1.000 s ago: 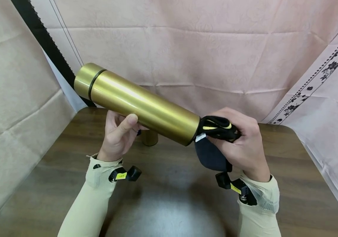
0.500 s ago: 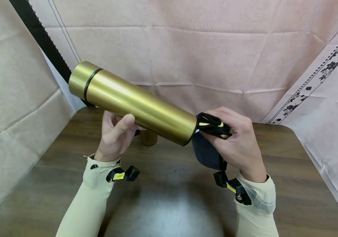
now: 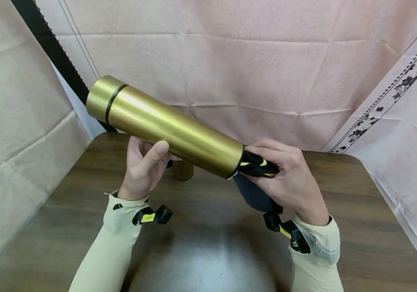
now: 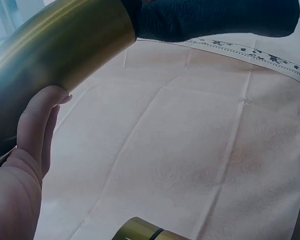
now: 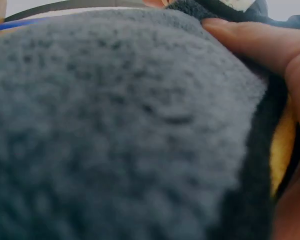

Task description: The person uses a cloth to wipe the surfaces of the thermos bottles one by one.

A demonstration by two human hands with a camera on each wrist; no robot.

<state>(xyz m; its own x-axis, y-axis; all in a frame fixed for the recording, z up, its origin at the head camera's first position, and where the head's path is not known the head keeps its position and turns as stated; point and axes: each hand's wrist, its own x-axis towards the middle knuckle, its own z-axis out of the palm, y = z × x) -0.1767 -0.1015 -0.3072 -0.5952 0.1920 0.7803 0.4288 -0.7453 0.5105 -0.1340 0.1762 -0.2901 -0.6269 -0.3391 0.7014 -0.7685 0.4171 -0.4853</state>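
Note:
A gold cylindrical tube (image 3: 171, 125) with a dark ring near its left end slants across the head view, held above the table. My left hand (image 3: 144, 168) grips it from below, thumb on the near side. At the tube's lower right end, my right hand (image 3: 285, 174) pinches a folded dark fleece cloth (image 3: 253, 192) with black and yellow edging. The folded part sits at the tube's mouth and a blue-grey flap hangs down. In the right wrist view this cloth (image 5: 115, 125) fills most of the picture. How far it reaches inside the tube is hidden.
Behind the tube, a smaller gold cylinder (image 3: 184, 170) stands on the wooden table (image 3: 208, 251), mostly hidden. Something dark blue (image 3: 169, 164) shows beside it. Pale cloth sheets (image 3: 230, 69) wall the table at the back and sides.
My right hand has moved left and closer to the tube's mouth. Less of the folded cloth sticks out than before. Tube and left hand have shifted slightly left.

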